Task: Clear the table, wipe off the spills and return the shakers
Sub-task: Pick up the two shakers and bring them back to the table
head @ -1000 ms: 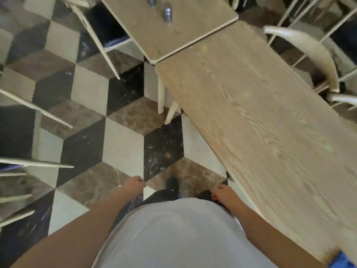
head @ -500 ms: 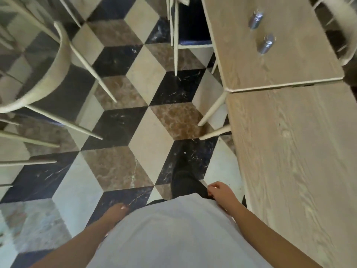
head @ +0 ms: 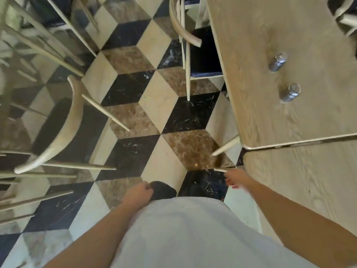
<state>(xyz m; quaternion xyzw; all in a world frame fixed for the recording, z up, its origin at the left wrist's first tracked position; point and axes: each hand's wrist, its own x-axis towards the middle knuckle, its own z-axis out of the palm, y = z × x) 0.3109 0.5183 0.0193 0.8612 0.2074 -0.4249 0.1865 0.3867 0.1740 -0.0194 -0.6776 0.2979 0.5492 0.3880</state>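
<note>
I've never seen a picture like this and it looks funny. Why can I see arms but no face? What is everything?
The camera sits on a person's head and looks down, so you see what they see: their own pale shirt, two arms and the floor of black, brown and cream tiles. The left hand and the right hand hang by their sides and hold nothing. On the right are two wooden tables pushed together. The far table has two small shakers with shiny tops, the near shaker and the far shaker, standing apart. The near table has nothing on the part we can see. Pale wooden chairs stand around. The picture is a bit blurry.
</note>
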